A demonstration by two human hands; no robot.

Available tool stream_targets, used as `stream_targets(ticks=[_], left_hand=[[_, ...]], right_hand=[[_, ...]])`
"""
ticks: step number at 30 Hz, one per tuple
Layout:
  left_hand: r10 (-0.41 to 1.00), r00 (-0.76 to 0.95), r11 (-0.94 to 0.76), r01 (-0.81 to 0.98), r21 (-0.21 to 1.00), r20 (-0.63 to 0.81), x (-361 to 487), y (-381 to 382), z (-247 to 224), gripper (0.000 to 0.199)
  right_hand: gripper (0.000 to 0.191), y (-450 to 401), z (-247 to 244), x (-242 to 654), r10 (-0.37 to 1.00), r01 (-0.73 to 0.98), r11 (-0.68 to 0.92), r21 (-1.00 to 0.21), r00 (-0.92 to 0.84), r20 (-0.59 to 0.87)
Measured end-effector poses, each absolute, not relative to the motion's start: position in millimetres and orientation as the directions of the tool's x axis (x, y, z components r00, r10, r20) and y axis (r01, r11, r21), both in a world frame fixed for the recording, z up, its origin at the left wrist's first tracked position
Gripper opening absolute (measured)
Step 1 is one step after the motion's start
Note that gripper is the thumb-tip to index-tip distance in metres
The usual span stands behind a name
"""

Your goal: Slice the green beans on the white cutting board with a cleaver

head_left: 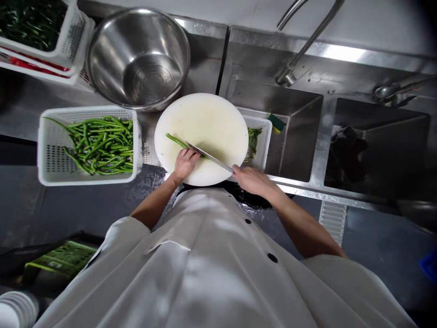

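Observation:
A round white cutting board [208,114] lies in front of me, partly over the sink. My left hand [186,163] is closed on a long green chili pepper [175,140], pinning it to the board near the front left. One end of the pepper sticks out past my fingers to the upper left. The handle of a kitchen knife [213,158] is in my closed right hand [251,179]. Its blade slants across the pepper beside my left fingertips; whether the edge has cut in is hidden.
To the left stands a white basket [44,150] of long green chili peppers. Behind it are a steel bowl [111,50] and stacked white baskets [73,45] with greens. Right of the board, a white basket [268,141] holding green pieces sits in the sink [300,136], below a faucet [307,43].

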State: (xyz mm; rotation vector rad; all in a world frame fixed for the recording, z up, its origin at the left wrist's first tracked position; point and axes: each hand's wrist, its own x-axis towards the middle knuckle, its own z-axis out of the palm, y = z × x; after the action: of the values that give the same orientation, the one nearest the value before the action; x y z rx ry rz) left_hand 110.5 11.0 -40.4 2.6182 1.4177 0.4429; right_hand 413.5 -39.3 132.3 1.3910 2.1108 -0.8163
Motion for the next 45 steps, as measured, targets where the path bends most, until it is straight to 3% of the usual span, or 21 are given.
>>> stream_targets(ticks=[9, 17, 28, 36, 45], left_hand=[[0.842, 0.508, -0.539, 0.803, 0.255, 0.180, 112, 8, -42, 0.036], [0.867, 0.478, -0.495, 0.804, 0.330, 0.139, 86, 26, -30, 0.035], [0.856, 0.500, -0.515, 0.797, 0.315, 0.132, 65, 39, -31, 0.027], [0.828, 0.546, -0.556, 0.767, 0.320, 0.127, 59, 38, -29, 0.032], [0.797, 0.588, -0.599, 0.737, 0.312, 0.140, 55, 37, -29, 0.032]], right_hand=[[0.031, -29, 137, 405, 0.623, 0.915, 0.312, -0.254, -0.399, -0.672], [0.034, -23, 97, 361, 0.680, 0.935, 0.197, -0.295, -0.347, -0.646], [0.026, -58, 169, 371, 0.606, 0.956, 0.155, -0.248, -0.290, -0.741], [0.031, -46, 125, 313, 0.651, 0.958, 0.057, -0.282, -0.249, -0.717], [0.028, -51, 132, 305, 0.636, 0.957, 0.006, -0.291, -0.228, -0.737]])
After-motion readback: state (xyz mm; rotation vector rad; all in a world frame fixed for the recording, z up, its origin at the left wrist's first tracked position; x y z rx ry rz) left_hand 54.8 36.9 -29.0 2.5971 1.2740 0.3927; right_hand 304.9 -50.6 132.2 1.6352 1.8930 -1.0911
